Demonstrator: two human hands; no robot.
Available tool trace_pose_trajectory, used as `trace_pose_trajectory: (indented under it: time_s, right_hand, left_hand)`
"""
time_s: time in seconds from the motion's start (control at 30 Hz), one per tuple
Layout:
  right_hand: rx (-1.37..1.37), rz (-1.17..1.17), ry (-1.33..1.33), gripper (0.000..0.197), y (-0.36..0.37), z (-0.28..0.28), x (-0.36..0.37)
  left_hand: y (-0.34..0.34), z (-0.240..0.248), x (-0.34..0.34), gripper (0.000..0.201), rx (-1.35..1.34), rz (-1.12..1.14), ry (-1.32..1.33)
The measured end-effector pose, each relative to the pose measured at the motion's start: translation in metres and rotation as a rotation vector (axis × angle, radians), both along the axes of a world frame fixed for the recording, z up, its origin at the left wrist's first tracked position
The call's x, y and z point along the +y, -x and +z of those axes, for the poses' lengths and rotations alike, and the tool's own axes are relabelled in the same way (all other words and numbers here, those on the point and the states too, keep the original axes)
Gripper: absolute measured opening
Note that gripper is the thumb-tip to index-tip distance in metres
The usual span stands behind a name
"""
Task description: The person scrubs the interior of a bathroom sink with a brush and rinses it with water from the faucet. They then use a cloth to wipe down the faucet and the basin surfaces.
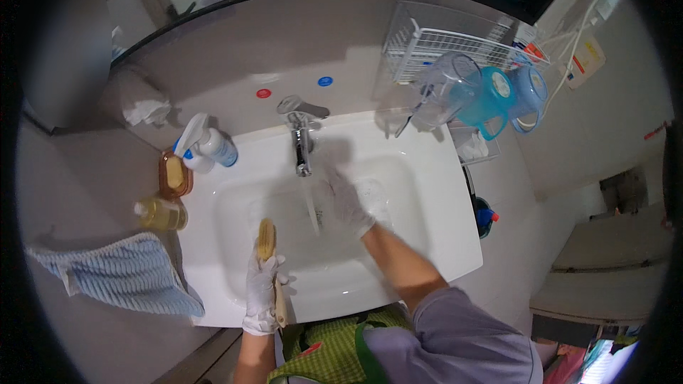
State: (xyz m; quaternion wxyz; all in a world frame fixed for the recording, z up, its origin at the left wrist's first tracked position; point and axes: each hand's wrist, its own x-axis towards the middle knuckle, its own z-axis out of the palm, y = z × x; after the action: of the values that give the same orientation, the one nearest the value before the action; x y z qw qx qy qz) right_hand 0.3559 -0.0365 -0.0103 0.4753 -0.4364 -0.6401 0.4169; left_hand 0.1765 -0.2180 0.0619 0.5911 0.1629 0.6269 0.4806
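My left hand (262, 288), in a thin whitish glove, is closed around a wooden scrub brush (266, 238) over the near left part of the white sink (420, 281). The brush head points away from me and its pale handle sticks out below my fingers. From the chrome faucet (300, 142) a stream of water (311, 206) runs down into the basin. My right hand (345, 203), also gloved, is just right of the stream, inside the basin. Motion blurs its fingers, so their pose is unclear.
Left of the basin stand a white spray bottle (213, 144), a soap dish (173, 174), a yellow liquid bottle (162, 213) and a blue striped towel (121, 277). At the back right, a clear pitcher (449, 89) and blue cups (491, 99) hang by a wire rack (455, 44).
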Motion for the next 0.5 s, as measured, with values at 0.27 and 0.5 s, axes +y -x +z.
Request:
trace_pose_trajectory:
  time_s: [0.27,0.5]
  right_hand:
    - [0.702,-0.007,0.901,0.020,0.048,-0.049,-0.018]
    - [1.026,0.302,1.237,0.011,0.022,-0.047,-0.002]
  left_hand:
    - [0.007,0.014,-0.007,0.051,-0.031,-0.011,0.003]
    - [0.008,0.022,-0.007,0.042,-0.030,-0.039,0.013]
